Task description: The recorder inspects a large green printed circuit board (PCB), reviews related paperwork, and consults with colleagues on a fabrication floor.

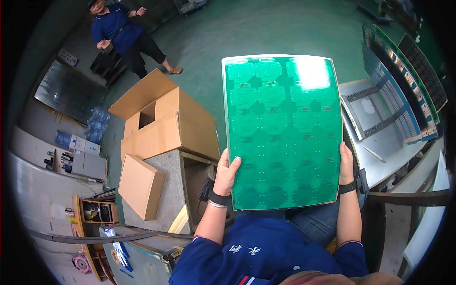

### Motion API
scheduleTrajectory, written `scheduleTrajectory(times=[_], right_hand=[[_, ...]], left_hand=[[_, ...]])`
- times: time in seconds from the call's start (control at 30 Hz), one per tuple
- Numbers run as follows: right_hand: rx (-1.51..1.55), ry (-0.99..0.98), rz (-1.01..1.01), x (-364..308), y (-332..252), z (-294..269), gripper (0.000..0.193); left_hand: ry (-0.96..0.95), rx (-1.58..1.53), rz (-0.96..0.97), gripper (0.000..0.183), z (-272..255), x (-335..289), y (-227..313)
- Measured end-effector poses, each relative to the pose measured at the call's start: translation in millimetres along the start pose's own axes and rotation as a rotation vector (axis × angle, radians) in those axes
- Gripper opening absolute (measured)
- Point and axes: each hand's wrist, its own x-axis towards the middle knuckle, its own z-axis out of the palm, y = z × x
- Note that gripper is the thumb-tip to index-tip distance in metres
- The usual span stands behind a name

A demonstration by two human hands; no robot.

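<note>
A large green circuit board panel (285,137) is held up in front of me, its face toward me, with rows of repeated board outlines and a bright glare at its upper right. My left hand (227,171) grips its left edge, the thumb lying on the face. On the opposite edge, at about the same height, my right hand (346,164) holds on, with its fingers partly hidden behind the panel. Dark straps circle both wrists. The panel's lower edge is just above my lap.
An open cardboard box (161,123) and a smaller closed carton (141,185) stand at the left on a grey surface (175,190). To the right, upright panels (392,90) stand on a light table (375,161) with a pen (374,154). Another person (124,35) stands at the far left.
</note>
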Motion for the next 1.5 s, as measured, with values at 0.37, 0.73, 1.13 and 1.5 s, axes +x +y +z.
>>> scheduleTrajectory(times=[0.37, 0.73, 1.13, 1.5], right_hand=[[0.160, -0.084, 0.048, -9.3, -3.2, 0.7, 0.040], [0.046, -0.109, -0.247, -2.5, -15.2, 32.5, 0.040], [0.018, -0.098, -0.624, 46.0, -45.4, -12.4, 0.026], [0.192, -0.173, -0.254, -16.5, -72.6, 13.7, 0.045]], left_hand=[[-0.052, -0.056, -0.066, 0.027, -1.5, -1.3, 10.3], [0.005, -0.087, 0.151, 0.016, -12.0, 20.6, 51.3], [-0.079, 0.458, 0.619, 0.012, -5.8, 4.3, 78.5], [-0.099, 0.715, 0.668, 0.023, 5.5, 11.3, 63.3]])
